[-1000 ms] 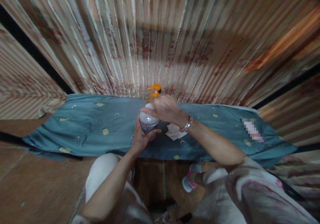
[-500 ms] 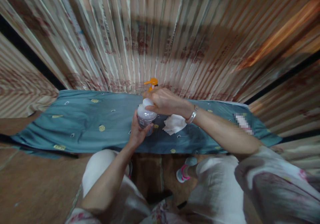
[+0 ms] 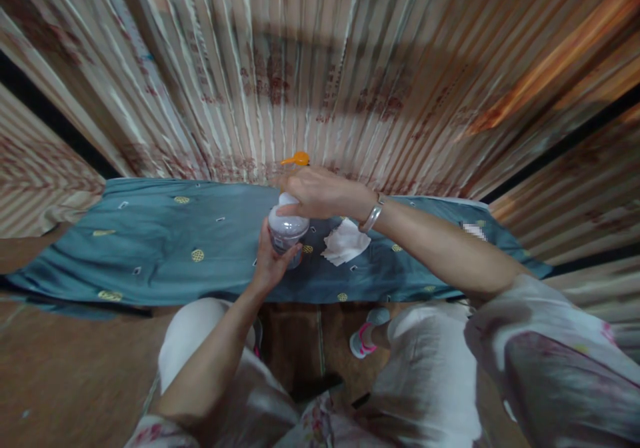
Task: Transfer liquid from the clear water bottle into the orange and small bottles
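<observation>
- My left hand (image 3: 273, 261) is wrapped round the lower body of a bottle (image 3: 289, 228), just left of the frame's middle; its smooth, shiny side could slip through my fingers if I squeeze too lightly.
- My right hand (image 3: 323, 193) grasps the bottle's white top (image 3: 287, 199) from above, thumb across it and fingers curled behind; I cannot tell how firmly they press.
- If my right hand turns or pulls harder than my left one steadies, I judge the bottle could twist or tip.
- Whether the bottle's base rests on the worktop (image 3: 150, 235) I cannot tell; if it hangs free, a lapse in my left grip could drop it.
- Just beyond my right knuckles, at upper centre, an orange pump head (image 3: 301, 159) pokes up; a sudden jerk forward could knock it.
- A crumpled white tissue (image 3: 346, 243) lies right of centre, near my right wrist, and a swing of that wrist could drag it; the teal cloth under it looks loose enough to ruck.
- So the bottle sits between my two hands, the left low around it, the right over its top.
</observation>
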